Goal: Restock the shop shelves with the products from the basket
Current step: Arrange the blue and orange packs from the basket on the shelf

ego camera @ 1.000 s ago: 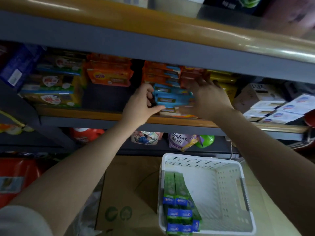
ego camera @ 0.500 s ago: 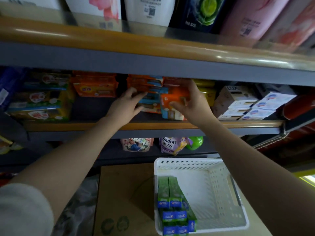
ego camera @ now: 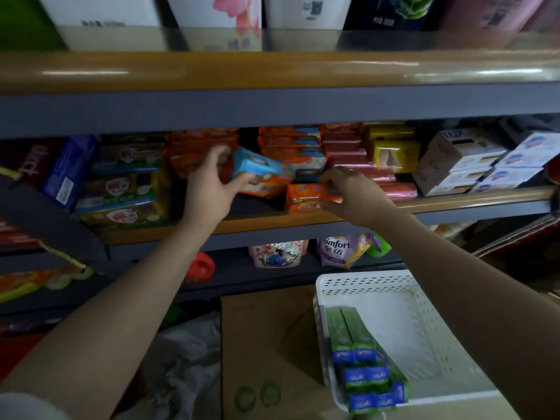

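My left hand point(ego camera: 209, 189) grips a blue soap pack point(ego camera: 257, 168), tilted, above the middle shelf point(ego camera: 254, 222). My right hand point(ego camera: 354, 195) pinches an orange soap pack point(ego camera: 306, 198) lying near the shelf's front edge. Behind them stand stacks of orange packs point(ego camera: 291, 144) and pink packs point(ego camera: 348, 153). Below, a white perforated basket point(ego camera: 372, 283) sits on a cardboard box point(ego camera: 266, 344) and holds several green and blue toothpaste boxes point(ego camera: 360, 359) along its left side.
Green and yellow packs point(ego camera: 121, 183) fill the shelf's left, yellow soap point(ego camera: 394, 153) and white soap boxes point(ego camera: 460, 159) its right. Large refill bags point(ego camera: 218, 13) stand on the top shelf. Pouches point(ego camera: 342, 250) and a red bottle cap point(ego camera: 201, 268) sit on the lower shelf.
My left hand has pulled the blue pack out and left from the stack. My right hand has lowered the orange pack onto the shelf's front. The view has shifted slightly.
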Demonstrator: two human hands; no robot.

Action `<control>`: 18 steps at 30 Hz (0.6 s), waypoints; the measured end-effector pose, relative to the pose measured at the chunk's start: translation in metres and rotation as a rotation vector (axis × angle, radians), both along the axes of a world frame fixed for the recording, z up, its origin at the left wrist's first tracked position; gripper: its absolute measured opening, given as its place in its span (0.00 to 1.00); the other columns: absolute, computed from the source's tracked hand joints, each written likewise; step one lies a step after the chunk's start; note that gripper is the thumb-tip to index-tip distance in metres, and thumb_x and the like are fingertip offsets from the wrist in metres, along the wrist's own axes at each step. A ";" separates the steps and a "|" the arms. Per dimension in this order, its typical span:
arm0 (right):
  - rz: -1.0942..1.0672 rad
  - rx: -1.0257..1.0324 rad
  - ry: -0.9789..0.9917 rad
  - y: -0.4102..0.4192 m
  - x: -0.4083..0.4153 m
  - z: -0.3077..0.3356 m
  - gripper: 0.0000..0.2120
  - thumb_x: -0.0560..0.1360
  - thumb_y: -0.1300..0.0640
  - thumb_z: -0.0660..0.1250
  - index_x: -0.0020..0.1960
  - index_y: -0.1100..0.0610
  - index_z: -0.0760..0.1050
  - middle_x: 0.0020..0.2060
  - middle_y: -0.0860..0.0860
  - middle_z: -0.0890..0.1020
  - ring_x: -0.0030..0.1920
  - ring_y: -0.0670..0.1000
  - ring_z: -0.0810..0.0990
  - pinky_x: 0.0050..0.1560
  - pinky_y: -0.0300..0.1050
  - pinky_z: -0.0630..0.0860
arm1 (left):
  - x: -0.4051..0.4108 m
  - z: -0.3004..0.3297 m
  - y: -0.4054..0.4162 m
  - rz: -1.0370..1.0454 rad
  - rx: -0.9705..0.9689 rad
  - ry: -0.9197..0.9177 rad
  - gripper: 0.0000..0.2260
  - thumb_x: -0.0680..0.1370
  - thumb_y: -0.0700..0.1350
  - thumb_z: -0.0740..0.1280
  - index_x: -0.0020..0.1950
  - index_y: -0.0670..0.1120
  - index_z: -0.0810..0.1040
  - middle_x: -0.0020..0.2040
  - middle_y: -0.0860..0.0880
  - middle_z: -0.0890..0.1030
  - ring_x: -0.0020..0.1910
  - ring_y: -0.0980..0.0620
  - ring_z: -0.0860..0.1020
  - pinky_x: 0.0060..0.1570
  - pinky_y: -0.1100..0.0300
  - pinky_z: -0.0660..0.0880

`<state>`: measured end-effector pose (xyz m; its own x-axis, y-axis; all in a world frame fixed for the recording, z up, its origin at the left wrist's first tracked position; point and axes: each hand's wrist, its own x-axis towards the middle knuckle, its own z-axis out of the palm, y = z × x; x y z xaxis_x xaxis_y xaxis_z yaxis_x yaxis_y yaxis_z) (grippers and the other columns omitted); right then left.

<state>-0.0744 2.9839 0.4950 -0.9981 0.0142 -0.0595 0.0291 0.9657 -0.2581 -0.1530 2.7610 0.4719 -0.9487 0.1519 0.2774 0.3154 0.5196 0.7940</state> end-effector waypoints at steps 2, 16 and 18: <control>0.015 -0.003 -0.004 0.000 -0.001 -0.002 0.24 0.72 0.54 0.69 0.66 0.56 0.68 0.60 0.57 0.75 0.59 0.61 0.75 0.57 0.57 0.74 | 0.002 0.017 -0.003 0.009 -0.074 0.097 0.21 0.69 0.45 0.74 0.60 0.42 0.75 0.56 0.44 0.80 0.53 0.50 0.78 0.53 0.60 0.71; -0.156 -0.100 0.041 0.010 0.011 -0.008 0.24 0.73 0.57 0.70 0.63 0.62 0.64 0.60 0.61 0.72 0.60 0.61 0.73 0.53 0.50 0.73 | -0.003 -0.002 0.052 -0.286 -0.291 0.011 0.18 0.75 0.49 0.66 0.62 0.43 0.73 0.59 0.45 0.78 0.57 0.46 0.76 0.51 0.60 0.70; -0.181 -0.132 0.067 0.006 0.007 -0.010 0.25 0.72 0.56 0.71 0.63 0.62 0.65 0.61 0.61 0.72 0.60 0.61 0.73 0.55 0.52 0.73 | -0.001 -0.006 0.038 -0.230 -0.264 -0.011 0.16 0.77 0.49 0.64 0.62 0.44 0.74 0.60 0.44 0.78 0.58 0.46 0.76 0.50 0.63 0.68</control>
